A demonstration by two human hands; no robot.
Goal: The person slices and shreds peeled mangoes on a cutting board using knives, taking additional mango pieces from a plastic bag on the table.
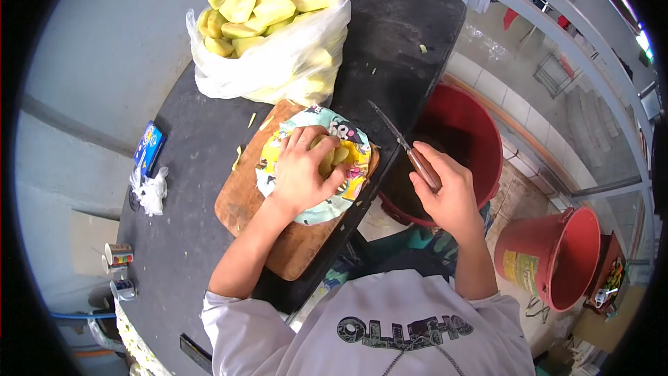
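Yellow-green fruit pieces (339, 155), apparently peeled mango, lie on a cartoon-printed round mat (309, 214) atop a wooden cutting board (236, 195), under the left hand (304, 170), its fingers curled over them. At right, the right hand (449, 191) grips a brown-handled knife (405, 143) between thumb and fingers, blade clear of the fruit, near a red bucket (480, 125). Beyond the board, a plastic bag (268, 76) heaped with similar pieces (271, 10) suggests much cutting done; whether those under the hand are finished cannot be told.
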